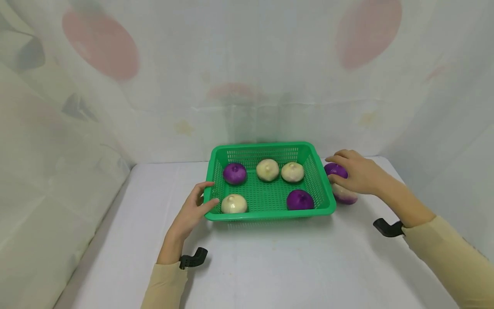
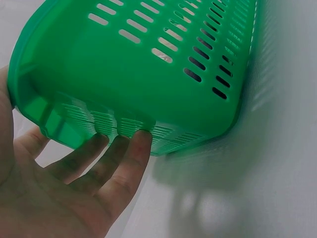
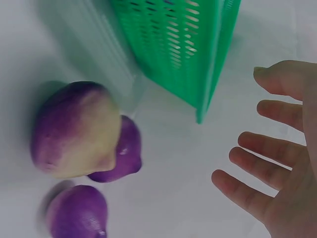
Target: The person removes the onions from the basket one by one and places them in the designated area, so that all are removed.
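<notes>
A green plastic basket (image 1: 270,216) with slotted walls stands on the table. Inside lie several round, onion- or turnip-like vegetables, among them a purple one (image 1: 234,174) and a cream-white one (image 1: 233,204). My left hand (image 1: 193,210) grips the basket's left end, thumb at the rim and fingers against the outer wall in the left wrist view. Beyond the right end, my right hand (image 1: 356,174) hovers by a purple vegetable (image 1: 335,170) and a purple-and-white one (image 3: 74,131). Its fingers (image 3: 242,196) are spread and hold nothing in the right wrist view.
Another purple vegetable (image 3: 78,212) lies beside that pair in the right wrist view. The table (image 1: 247,270) has a white cover. A white curtain (image 1: 247,64) with faded red patches hangs close behind the basket, and more cloth (image 1: 42,171) hangs at the left.
</notes>
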{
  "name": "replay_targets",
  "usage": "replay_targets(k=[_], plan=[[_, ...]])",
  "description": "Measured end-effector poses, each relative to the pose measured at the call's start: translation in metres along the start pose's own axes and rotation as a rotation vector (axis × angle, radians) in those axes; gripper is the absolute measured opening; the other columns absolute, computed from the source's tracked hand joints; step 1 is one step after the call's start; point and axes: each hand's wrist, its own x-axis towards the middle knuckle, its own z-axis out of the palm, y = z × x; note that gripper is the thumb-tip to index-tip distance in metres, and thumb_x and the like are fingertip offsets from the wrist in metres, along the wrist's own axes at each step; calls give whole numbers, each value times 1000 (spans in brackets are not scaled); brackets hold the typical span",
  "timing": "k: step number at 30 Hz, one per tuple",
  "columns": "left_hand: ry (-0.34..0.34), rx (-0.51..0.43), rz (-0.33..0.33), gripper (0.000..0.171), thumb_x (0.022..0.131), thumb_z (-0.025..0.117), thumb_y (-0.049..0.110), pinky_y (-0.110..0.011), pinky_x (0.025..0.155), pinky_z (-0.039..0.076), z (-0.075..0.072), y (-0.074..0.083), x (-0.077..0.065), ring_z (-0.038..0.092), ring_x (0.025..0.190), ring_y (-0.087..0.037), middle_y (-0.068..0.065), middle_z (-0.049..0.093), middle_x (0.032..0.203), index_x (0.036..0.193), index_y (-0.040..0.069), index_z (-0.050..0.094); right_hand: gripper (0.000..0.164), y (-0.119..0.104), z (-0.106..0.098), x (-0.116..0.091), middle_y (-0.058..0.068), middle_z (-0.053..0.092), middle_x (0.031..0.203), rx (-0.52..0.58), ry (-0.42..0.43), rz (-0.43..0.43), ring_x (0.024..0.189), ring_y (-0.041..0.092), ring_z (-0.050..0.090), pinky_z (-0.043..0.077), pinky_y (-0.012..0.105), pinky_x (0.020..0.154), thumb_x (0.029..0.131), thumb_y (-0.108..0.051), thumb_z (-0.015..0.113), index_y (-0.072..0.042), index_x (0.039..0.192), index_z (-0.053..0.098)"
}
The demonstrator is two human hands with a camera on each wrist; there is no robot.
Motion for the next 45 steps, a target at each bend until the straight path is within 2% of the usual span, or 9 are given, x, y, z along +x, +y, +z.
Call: replay_targets(k=[5,15,18,22,28,31,37,45], plan=[[-3,-9,3,60,87,67,45,-61,104,27,0,1,-1,27,138,-35,0,28,151,138,31,39,44,-8,-6,14,10,55,122,11,7,-29,118,31,48,44,53,91,87,-29,67,-11,125,60],[-6,-28,6,61,86,67,45,-62,103,27,-1,0,0,27,138,-35,0,27,151,139,31,39,43,-25,-12,39,9,54,124,-1,-6,-65,118,30,48,47,53,85,87,-33,67,-13,125,59],[-7,-33,7,61,86,67,45,-61,103,28,0,-1,0,29,137,-34,0,27,151,138,31,39,43,-27,-10,45,10,55,123,-15,0,-84,115,30,50,49,53,82,87,-34,66,-13,124,60],[-6,-32,8,61,86,68,45,-60,102,30,0,-1,0,29,136,-33,0,28,150,139,31,39,43,-29,-9,52,11,55,123,-17,-6,-99,115,31,51,47,53,85,87,-33,66,-12,125,60],[-7,-28,8,61,86,67,45,-61,102,29,0,0,0,28,137,-34,-1,26,151,138,31,39,46,-31,-7,60,12,54,124,-18,-51,-88,116,32,50,46,54,87,87,-33,66,-12,127,58],[-9,-24,3,60,87,67,44,-62,102,29,0,0,0,26,138,-36,-1,25,152,138,32,39,46,-31,-4,64,12,53,125,-20,-78,-78,116,32,50,47,54,84,87,-33,65,-13,128,58],[-9,-22,1,58,87,67,43,-62,102,29,0,0,0,27,137,-35,-1,27,151,138,33,40,46,-33,1,71,10,52,125,-4,-94,-80,117,31,49,47,53,85,87,-33,65,-14,129,58],[-9,-32,10,58,87,67,44,-59,102,31,0,-1,0,30,137,-33,0,29,150,137,34,40,43,-34,15,82,8,55,121,26,-93,-137,114,29,51,46,49,89,88,-33,66,-14,126,59]])
